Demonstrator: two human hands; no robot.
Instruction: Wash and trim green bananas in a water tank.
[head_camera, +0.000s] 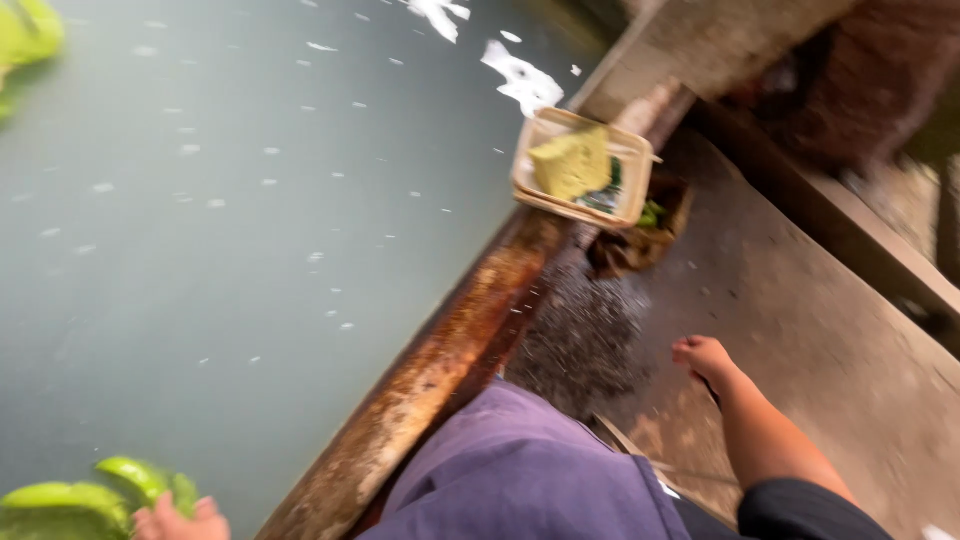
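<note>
My left hand (182, 521) shows only as a few fingers at the bottom left edge, gripping a bunch of green bananas (95, 495) that lies in the grey-green water (250, 200) of a large tank. More green bananas (25, 35) float at the top left corner. My right hand is out of view. A bare limb (745, 420) reaches from the lower right over the concrete floor. It looks like my leg and foot, below my purple shirt (520, 475).
The tank's rusty rim (450, 360) runs diagonally through the middle. A beige plastic basket (540, 185) holding a yellow sponge (572, 162) sits on the rim. Leaf scraps (640, 235) lie on the wet concrete floor (800, 320), and a raised concrete kerb (860, 230) borders it at right.
</note>
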